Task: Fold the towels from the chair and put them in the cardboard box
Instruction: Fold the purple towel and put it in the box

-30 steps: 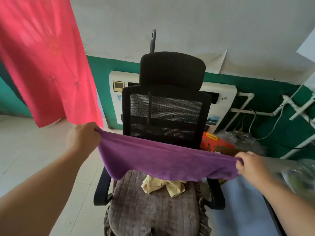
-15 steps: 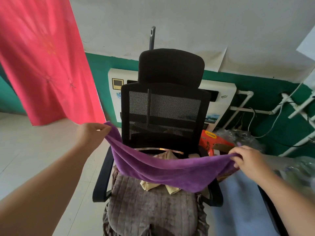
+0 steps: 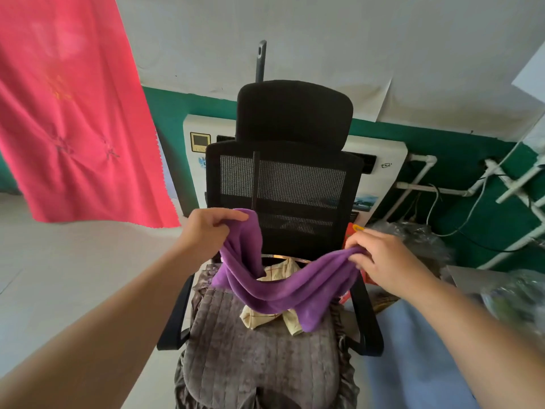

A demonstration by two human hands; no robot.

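My left hand [image 3: 208, 228] pinches one end of the purple towel [image 3: 283, 286], fingers closed tight on the cloth. My right hand [image 3: 383, 259] pinches the other end, closed on it too. The towel hangs between them in a soft droop — its long way runs left to right, from one hand across to the other, and the low middle dips down over the chair [image 3: 290, 184] seat. The left end sits a bit higher than the right end.

I think I am in the middle of a fold. To finish it, one end has to meet the other, so the hands need to come together above the sagging part. Both hands look about as close to the middle.

Under the droop, a pale checked towel [image 3: 272, 315] lies crumpled on the grey seat cushion [image 3: 259, 358] — not folded yet. I cannot see the cardboard box.
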